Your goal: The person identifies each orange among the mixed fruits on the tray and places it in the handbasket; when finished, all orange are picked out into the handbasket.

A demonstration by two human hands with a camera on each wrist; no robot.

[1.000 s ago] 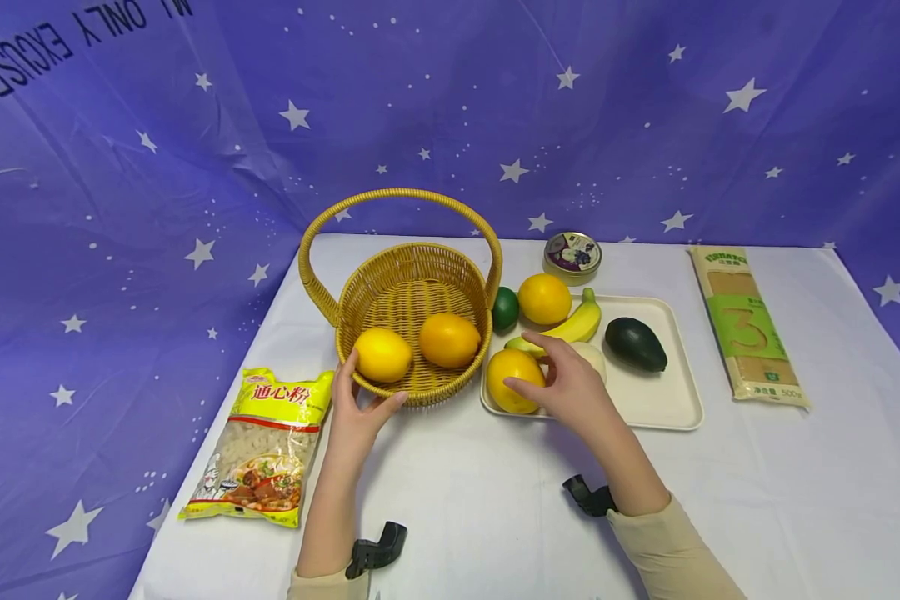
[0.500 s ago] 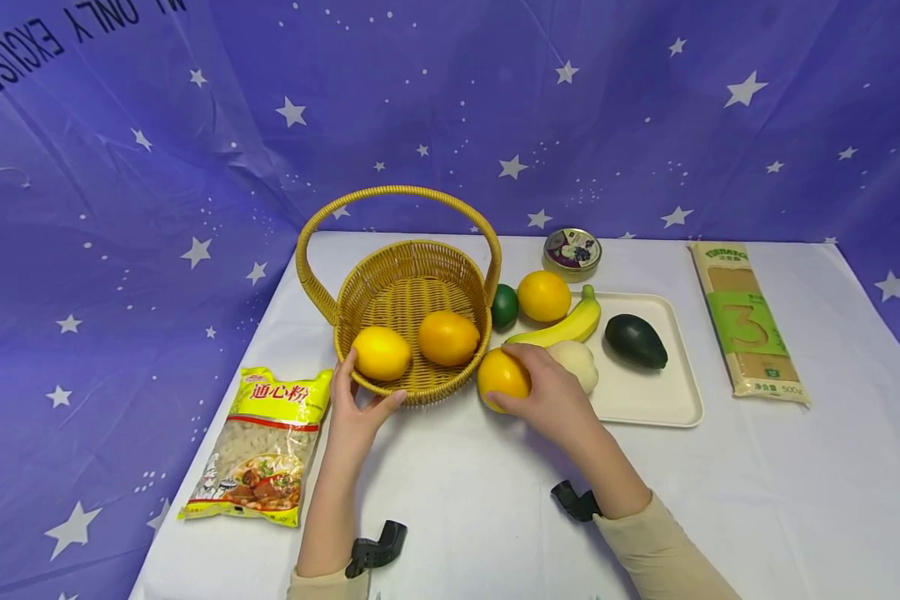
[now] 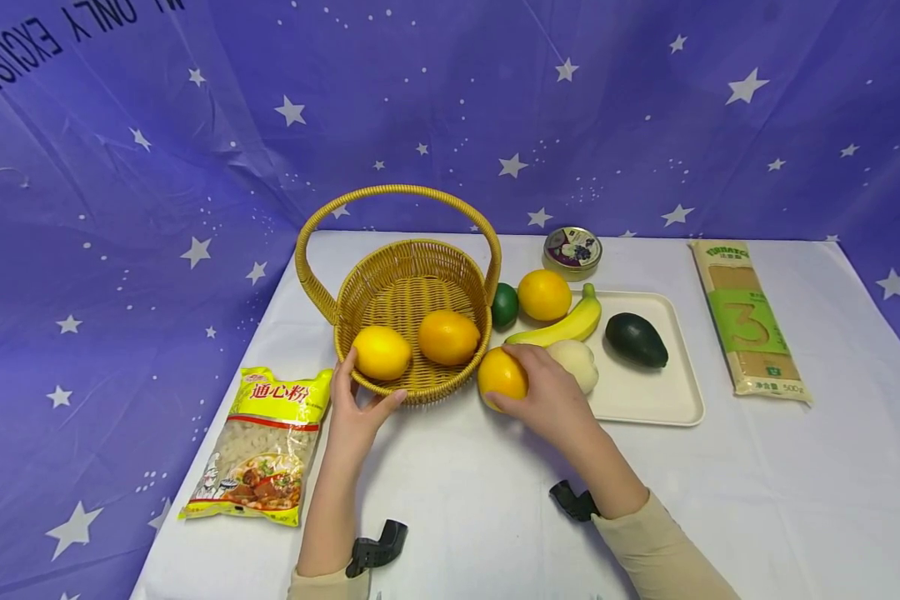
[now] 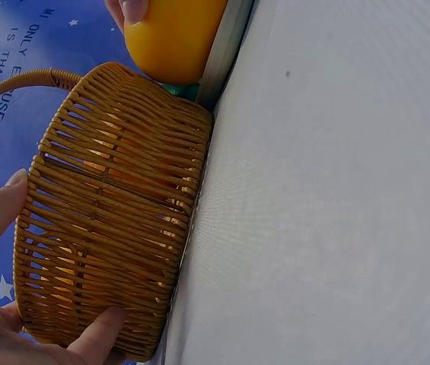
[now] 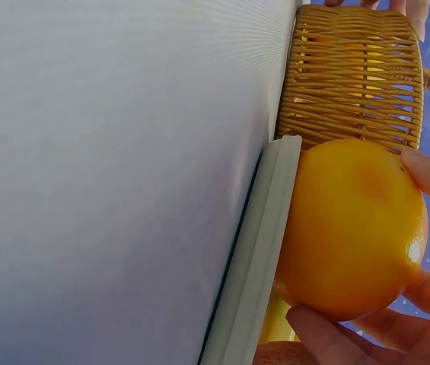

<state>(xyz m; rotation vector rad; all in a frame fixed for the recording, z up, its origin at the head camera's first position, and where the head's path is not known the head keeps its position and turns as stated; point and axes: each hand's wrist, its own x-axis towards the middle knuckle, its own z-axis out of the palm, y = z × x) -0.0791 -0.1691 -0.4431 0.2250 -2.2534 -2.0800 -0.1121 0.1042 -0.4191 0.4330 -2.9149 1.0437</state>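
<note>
My left hand (image 3: 358,412) holds the wicker basket (image 3: 412,396) at its near left side, thumb and fingers at the rim and woven wall. In the left wrist view a fingertip lies against the basket's wall (image 4: 108,213). A yellow lemon (image 3: 382,354) and an orange-coloured, lemon-shaped fruit (image 3: 448,337) lie inside. My right hand (image 3: 555,396) grips a round orange (image 3: 501,379) at the tray's near left corner, close to the basket. Thumb and fingers spread around the orange (image 5: 355,228) in the right wrist view, where it overlaps the tray edge (image 5: 256,251).
The cream tray (image 3: 686,400) bears a banana (image 3: 562,327), a dark avocado (image 3: 636,340), a whitish round item (image 3: 579,365) and another orange (image 3: 544,294). A green fruit (image 3: 505,307) sits by the basket. Around stand a tin (image 3: 572,250), noodle pack (image 3: 750,325) and macaroni bag (image 3: 266,446).
My right hand has closed around the near orange and shifted it left toward the basket, uncovering the whitish item. My left hand has stayed at the basket.
</note>
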